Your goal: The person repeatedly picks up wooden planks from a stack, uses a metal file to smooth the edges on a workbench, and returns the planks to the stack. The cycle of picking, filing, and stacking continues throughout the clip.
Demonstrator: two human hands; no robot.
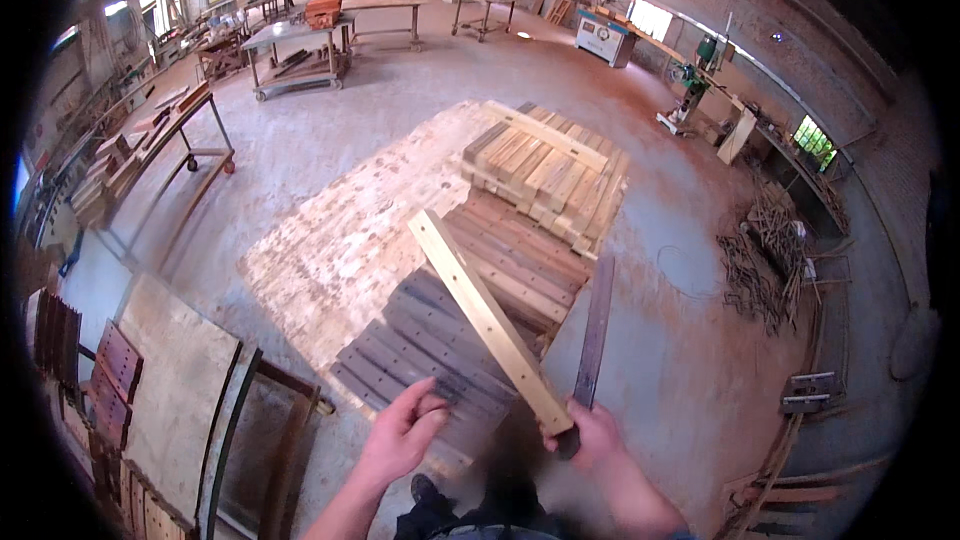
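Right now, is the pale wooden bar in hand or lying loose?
In hand: the right hand grips the pale bar by its near end, plus a dark bar. Whether its far end touches the stacked bars, I cannot tell.

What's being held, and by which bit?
Right hand: a long, pale wooden bar and a long, dark wooden bar, both by their near ends. Left hand: seemingly nothing.

The long stick [487,325] is light yellow with dark dots, and the thin strip [595,335] is dark grey.

Hands [400,432] and forearms [347,502] are bare, trousers [512,506] dark.
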